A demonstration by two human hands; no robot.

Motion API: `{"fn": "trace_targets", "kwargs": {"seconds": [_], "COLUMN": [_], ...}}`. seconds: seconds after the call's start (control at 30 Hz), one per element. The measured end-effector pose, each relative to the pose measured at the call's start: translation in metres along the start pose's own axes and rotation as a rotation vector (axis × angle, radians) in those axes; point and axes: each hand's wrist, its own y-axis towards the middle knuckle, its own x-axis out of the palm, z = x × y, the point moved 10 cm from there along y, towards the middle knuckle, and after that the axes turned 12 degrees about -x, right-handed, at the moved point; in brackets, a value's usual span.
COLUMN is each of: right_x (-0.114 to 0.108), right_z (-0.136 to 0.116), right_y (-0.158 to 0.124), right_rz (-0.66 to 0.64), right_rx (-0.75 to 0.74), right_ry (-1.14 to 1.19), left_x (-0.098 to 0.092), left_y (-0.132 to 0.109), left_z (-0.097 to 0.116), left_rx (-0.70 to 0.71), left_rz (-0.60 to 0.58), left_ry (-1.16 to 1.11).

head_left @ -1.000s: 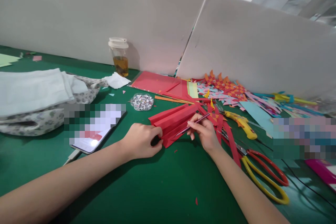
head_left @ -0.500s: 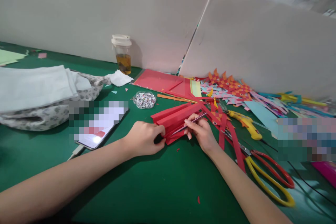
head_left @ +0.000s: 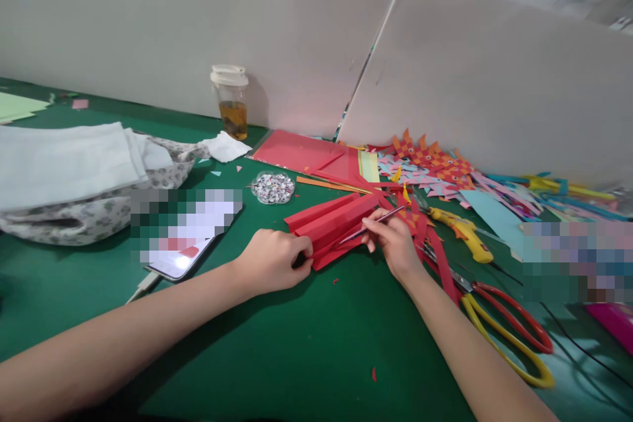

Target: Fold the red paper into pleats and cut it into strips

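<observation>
A red folded paper (head_left: 331, 217) with raised lengthwise pleats lies on the green table. My left hand (head_left: 279, 260) pinches its near left end between thumb and fingers. Over the right part of the paper, my right hand (head_left: 390, 237) holds a thin dark pencil-like stick (head_left: 354, 235) in a writing grip, with its tip down on a fold of the paper. The exact kind of stick is too small to tell.
Left of my hands are a phone (head_left: 182, 257) with a cable and a cloth bundle (head_left: 99, 211). Behind stand a lidded cup (head_left: 231, 105) and a dish of small eyes (head_left: 273, 187). Scissors (head_left: 514, 323), a yellow glue gun (head_left: 462, 234) and paper strips (head_left: 445, 264) lie right.
My right hand and the stick have moved to the right along the paper. My left hand keeps its place on the paper's left end.
</observation>
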Motion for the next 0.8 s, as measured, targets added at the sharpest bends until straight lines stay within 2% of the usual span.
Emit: {"fn": "trace_targets", "kwargs": {"seconds": [0.13,0.3,0.43,0.63,0.7,0.8], "right_x": [-0.019,-0.031,-0.017,0.032,0.034,0.016], "right_z": [-0.004,-0.01,-0.011,-0.004,-0.001,0.001], "right_y": [0.007,0.008,0.001,-0.013,-0.013,-0.005], "right_rz": [0.044,0.106,0.094,-0.116,-0.128,-0.06], "right_rx": [-0.048,-0.075,-0.047,0.044,0.059,0.042], "right_ry": [-0.013,-0.021,0.029,0.05,0.048,0.025], "left_x": [-0.001,-0.001,-0.001,-0.001,-0.001,-0.002], "left_y": [0.001,0.001,0.0,0.002,0.001,0.0], "left_z": [0.0,0.0,-0.001,0.001,0.001,0.001], "left_rx": [-0.005,0.001,-0.006,-0.009,-0.006,0.005], "left_rz": [-0.002,0.003,0.003,-0.018,-0.015,-0.003], "left_ry": [0.003,0.011,0.011,0.005,0.01,0.011]}}
